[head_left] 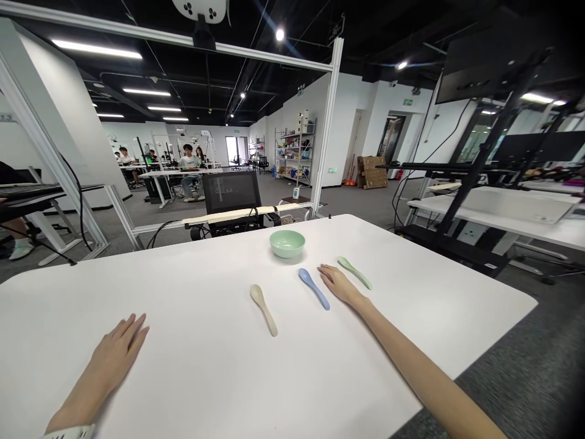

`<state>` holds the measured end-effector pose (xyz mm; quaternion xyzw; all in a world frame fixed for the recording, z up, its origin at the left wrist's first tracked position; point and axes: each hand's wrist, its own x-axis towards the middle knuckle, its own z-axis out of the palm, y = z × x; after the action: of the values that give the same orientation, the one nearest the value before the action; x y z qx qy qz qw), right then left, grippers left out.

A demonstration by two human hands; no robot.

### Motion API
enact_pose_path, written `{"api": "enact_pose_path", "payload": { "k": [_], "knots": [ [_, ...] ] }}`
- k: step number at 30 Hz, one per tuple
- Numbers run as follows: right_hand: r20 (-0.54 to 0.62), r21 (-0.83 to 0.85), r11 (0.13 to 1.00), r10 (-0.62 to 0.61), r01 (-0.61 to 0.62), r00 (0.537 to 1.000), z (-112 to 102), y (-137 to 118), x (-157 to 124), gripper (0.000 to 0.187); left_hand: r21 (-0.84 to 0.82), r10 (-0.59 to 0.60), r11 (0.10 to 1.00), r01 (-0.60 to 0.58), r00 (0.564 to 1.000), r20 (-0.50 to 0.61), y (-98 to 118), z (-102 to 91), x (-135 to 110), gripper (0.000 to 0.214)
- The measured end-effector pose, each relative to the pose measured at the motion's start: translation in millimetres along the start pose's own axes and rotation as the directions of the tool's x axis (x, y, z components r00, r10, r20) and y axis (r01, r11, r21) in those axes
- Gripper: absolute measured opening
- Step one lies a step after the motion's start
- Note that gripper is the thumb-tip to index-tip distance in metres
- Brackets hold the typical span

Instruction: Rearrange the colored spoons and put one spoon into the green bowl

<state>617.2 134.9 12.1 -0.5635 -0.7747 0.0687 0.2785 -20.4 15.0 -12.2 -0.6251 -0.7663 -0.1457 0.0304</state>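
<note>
The blue spoon (314,289) is found lying on the white bench (192,341), just beside the right hand (337,283), with the green spoon (356,272) on that hand's other side. The blue spoon is judged light, stiff and unlikely to break, though its smooth surface may prove slippery; it is best taken by the middle of the handle, pinched from both sides. A plain pale blue colour is noted, with the oval scoop turned away from the wearer and the handle angled toward the near right. The right grip is loosely extended, palm down, and nothing is seen held. The left hand (116,350) is laid well apart, fingers slightly spread, likewise unladen. A cream spoon (264,310) is noted farther left; a green bowl (287,245) is placed beyond the spoons.
</note>
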Motion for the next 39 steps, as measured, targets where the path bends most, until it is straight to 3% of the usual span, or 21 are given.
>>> {"api": "enact_pose_path", "payload": {
  "k": [10,20,25,29,33,36,39],
  "knots": [
    [-0.006,0.023,1.000,-0.007,0.007,1.000,2.3,4.1,0.3,0.044,-0.043,-0.032,0.999,0.033,0.999,0.032,13.7,-10.3,-5.9,0.085],
    [-0.028,0.051,0.998,0.045,-0.044,0.999,-7.5,-4.8,-0.8,0.045,-0.057,-0.018,0.998,0.018,1.000,-0.009,6.6,-3.8,-4.0,0.076],
    [-0.098,0.187,0.982,0.016,0.003,0.995,-16.0,-56.9,-1.1,0.033,-0.047,-0.022,0.999,0.023,1.000,0.003,9.1,-5.3,-4.2,0.079],
    [0.058,0.280,0.959,-0.056,0.037,0.997,-2.0,-126.7,-5.4,0.015,-0.032,-0.015,0.999,0.016,1.000,0.011,9.9,-5.4,-4.1,0.082],
    [0.189,0.323,0.947,-0.065,0.001,0.980,21.2,-184.1,-19.3,0.020,-0.015,-0.018,1.000,0.018,0.999,0.037,9.1,-5.5,-3.1,0.083],
    [0.257,0.335,0.941,-0.057,-0.034,0.965,35.1,-204.3,-30.2,0.026,-0.009,-0.008,1.000,0.008,1.000,0.004,8.6,-5.3,-2.7,0.079],
    [0.240,0.357,0.934,-0.061,-0.030,0.969,41.2,-205.0,-33.5,0.022,-0.009,-0.003,1.000,0.002,0.999,-0.035,9.7,-5.9,-2.9,0.074]
  ]
}}
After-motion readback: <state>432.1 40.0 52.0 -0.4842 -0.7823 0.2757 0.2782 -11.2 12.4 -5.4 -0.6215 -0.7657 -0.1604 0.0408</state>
